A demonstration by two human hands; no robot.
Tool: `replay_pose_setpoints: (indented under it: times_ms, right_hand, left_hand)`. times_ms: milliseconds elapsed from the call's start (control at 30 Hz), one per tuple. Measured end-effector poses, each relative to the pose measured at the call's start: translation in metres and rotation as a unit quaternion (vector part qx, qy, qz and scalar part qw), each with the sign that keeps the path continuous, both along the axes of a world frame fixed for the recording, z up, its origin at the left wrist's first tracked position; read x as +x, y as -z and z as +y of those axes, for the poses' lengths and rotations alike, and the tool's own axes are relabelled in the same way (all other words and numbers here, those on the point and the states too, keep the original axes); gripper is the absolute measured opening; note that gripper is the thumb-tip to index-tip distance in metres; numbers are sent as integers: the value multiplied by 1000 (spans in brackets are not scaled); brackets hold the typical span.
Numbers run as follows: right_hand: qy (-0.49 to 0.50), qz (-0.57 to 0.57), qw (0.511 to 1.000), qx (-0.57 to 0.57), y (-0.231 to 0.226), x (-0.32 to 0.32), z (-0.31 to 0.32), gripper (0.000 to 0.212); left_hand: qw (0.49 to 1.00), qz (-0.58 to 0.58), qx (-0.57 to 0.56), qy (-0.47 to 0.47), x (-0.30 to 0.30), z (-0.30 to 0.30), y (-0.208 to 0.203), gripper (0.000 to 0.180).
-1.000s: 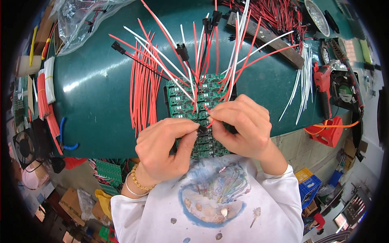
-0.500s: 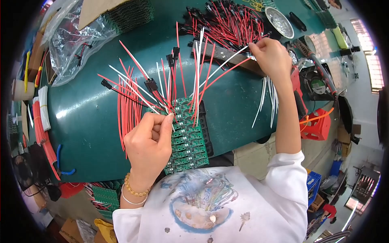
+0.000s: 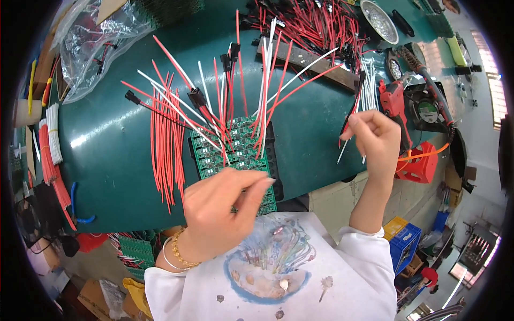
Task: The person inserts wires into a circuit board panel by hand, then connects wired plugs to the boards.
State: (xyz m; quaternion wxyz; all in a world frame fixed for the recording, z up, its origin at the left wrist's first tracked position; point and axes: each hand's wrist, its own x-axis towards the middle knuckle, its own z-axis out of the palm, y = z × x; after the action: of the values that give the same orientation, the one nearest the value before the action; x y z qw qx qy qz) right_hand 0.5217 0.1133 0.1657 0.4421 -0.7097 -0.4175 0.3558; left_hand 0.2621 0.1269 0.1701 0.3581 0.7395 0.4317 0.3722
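Note:
A green circuit board panel [image 3: 243, 134] sits in a black holder [image 3: 274, 155], partly hidden by my left hand. Red and white wires [image 3: 266, 80] rise from it, along with a few black connectors [image 3: 197, 98] on leads. My left hand [image 3: 222, 208] hovers over the panel's near part, thumb and forefinger drawn together, with nothing visible between them. Right of the panel, my right hand [image 3: 377, 139] pinches a red-and-black connector lead [image 3: 350, 113], whose upper end reaches up past the fingers. Beside that lead lie loose white wires [image 3: 368, 88].
Behind are a metal bar [image 3: 310, 67], a heap of red-and-black leads [image 3: 326, 27] and a metal dish [image 3: 379, 22]. A red tool [image 3: 394, 107] and small fan [image 3: 428, 111] stand right. Cut red wires [image 3: 167, 150] lie left, with blue-handled pliers [image 3: 80, 206] farther out.
My left hand has come off the wires at the panel and moved right and nearer. My right hand has let go of the white wire, moved nearer and taken a red-and-black lead.

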Motion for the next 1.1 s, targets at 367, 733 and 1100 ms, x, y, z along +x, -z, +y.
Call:
replay_pose_setpoints:
  times_ms: [367,733,1100]
  right_hand:
    - [80,-211,961,161,23,-22,-15,3]
    - [-303,-283,836,359,18,-94,-28,34]
    - [-267,-233,853,384,44,-108,-5,38]
  left_hand:
    - [997,-46,-6,67,6,-10,12,15]
    - [988,-51,119,86,-25,-14,19,29]
    - [981,22,185,47,-41,-14,33,29]
